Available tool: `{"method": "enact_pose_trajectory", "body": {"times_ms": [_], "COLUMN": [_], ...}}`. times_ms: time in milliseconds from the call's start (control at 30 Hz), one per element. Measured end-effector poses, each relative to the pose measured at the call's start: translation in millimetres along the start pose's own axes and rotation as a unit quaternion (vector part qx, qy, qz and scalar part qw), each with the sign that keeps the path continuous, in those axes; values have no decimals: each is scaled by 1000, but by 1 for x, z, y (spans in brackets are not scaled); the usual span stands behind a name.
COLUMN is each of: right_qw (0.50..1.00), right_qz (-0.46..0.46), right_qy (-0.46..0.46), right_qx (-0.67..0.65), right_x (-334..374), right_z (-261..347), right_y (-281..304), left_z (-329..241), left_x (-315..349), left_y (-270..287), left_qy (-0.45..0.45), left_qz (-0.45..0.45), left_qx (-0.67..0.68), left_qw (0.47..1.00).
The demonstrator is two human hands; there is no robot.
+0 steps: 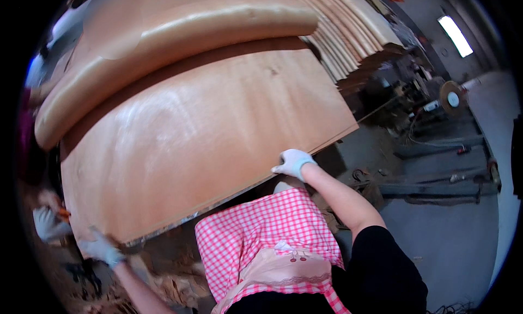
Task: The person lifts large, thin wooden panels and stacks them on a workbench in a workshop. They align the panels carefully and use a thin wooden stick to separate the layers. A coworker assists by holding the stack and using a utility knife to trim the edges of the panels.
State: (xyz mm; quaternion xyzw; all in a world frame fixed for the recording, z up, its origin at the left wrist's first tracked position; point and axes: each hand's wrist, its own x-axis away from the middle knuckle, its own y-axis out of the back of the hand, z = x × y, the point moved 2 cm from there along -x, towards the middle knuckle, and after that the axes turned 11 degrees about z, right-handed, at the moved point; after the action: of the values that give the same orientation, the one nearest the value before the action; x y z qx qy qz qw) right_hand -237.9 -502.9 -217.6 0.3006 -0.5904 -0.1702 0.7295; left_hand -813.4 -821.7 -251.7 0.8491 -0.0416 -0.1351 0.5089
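Note:
A broad, thin wood veneer sheet (218,118) lies over a stack in front of me. My right hand (294,162), in a white glove with a pale blue cuff, is closed at the sheet's near edge, fingers curled and thumb pointing left. At the near left corner is my left hand (102,248), also gloved; motion blurs it, but its fingers look spread against the sheet. Across the far part of the sheet lies a long rolled veneer (218,31), bowed in this view.
Several long layered veneers (348,25) are piled at the far right. Another person's gloved hand (49,224) is by the left edge, near something orange. A round disc (452,98) and metal frame (436,188) stand right. Wood scraps (174,287) litter the floor.

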Motion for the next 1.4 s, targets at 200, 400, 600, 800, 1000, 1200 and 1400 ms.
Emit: {"method": "enact_pose_trajectory", "body": {"times_ms": [200,400,600,800,1000,1200,1400], "right_qw": [999,986,992,983,966,788,906], "right_qz": [-4,1,-36,-125,-115,-444,-352], "right_qy": [16,107,12,-107,-137,-168,87], "right_qx": [-30,-129,-118,-86,-186,-392,-217], "right_x": [-1,-2,5,-7,-38,-24,2], "right_z": [-8,-45,-235,-371,-382,-383,-219], "right_y": [-3,-1,61,88,73,37,-18], "left_z": [-262,-297,-289,-288,-286,-287,-288], "left_x": [298,342,336,338,336,337,337], "left_y": [-52,-77,-74,-77,-75,-76,-77], "left_qy": [-446,-435,-428,-442,-438,-452,-447], "left_qz": [343,406,383,381,386,376,371], "left_qx": [-31,-50,-78,-83,-102,-94,-94], "left_qw": [826,802,815,808,805,804,809]}}
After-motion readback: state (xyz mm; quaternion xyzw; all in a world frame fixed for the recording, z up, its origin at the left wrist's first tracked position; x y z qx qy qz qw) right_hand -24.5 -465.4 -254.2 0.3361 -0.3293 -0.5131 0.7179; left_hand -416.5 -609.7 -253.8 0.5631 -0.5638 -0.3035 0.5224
